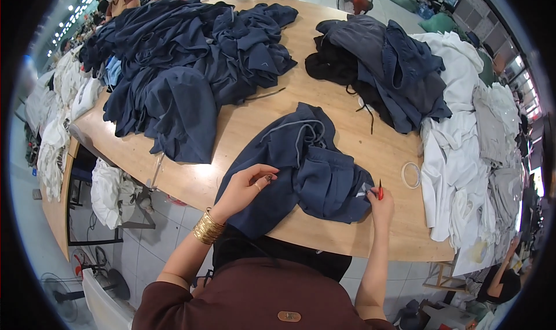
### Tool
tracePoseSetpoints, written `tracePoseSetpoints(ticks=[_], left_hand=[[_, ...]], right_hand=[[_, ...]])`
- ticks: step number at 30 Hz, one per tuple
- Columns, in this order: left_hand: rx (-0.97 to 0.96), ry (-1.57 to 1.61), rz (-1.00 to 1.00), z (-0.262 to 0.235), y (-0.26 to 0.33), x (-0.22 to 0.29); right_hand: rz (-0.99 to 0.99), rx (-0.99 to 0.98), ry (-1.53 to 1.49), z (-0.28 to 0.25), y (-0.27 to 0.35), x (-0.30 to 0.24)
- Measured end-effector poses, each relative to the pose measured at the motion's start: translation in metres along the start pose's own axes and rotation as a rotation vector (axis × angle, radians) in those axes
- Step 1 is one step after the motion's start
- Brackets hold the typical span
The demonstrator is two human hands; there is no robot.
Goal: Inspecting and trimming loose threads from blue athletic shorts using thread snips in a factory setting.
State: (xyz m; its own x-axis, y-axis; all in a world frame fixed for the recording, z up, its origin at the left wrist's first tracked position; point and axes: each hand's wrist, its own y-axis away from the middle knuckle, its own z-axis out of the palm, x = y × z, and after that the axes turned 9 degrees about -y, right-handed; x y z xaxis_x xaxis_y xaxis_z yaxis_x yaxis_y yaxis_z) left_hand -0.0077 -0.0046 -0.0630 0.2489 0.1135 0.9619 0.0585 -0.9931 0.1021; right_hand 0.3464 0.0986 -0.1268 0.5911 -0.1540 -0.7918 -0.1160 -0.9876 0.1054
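Observation:
A navy blue garment (307,168) with grey drawstrings lies crumpled on the wooden table (255,127) in front of me. My left hand (246,185), with gold bangles on the wrist, pinches the fabric at the garment's left side. At the garment's right edge my right hand (381,205) holds small red thread snips (380,189), their tip touching a grey bit of the fabric.
A big heap of navy garments (185,57) fills the table's far left. A dark blue and black pile (376,63) sits far right, with white and grey garments (469,133) along the right edge. A white tape ring (411,174) lies near my right hand. Other people sit at the far end.

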Motion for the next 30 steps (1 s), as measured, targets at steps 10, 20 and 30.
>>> tracePoseSetpoints(ticks=[10,20,30], left_hand=[[-0.104,-0.420,0.433,0.053,-0.077,0.038],[-0.240,-0.847,0.403,0.040,-0.086,0.003],[-0.171,-0.788,0.406,0.039,-0.056,-0.017]], right_hand=[[-0.226,-0.383,-0.302,0.050,-0.040,-0.076],[-0.401,-0.283,-0.199,0.029,-0.002,-0.096],[-0.471,-0.249,-0.109,0.056,0.032,-0.083]])
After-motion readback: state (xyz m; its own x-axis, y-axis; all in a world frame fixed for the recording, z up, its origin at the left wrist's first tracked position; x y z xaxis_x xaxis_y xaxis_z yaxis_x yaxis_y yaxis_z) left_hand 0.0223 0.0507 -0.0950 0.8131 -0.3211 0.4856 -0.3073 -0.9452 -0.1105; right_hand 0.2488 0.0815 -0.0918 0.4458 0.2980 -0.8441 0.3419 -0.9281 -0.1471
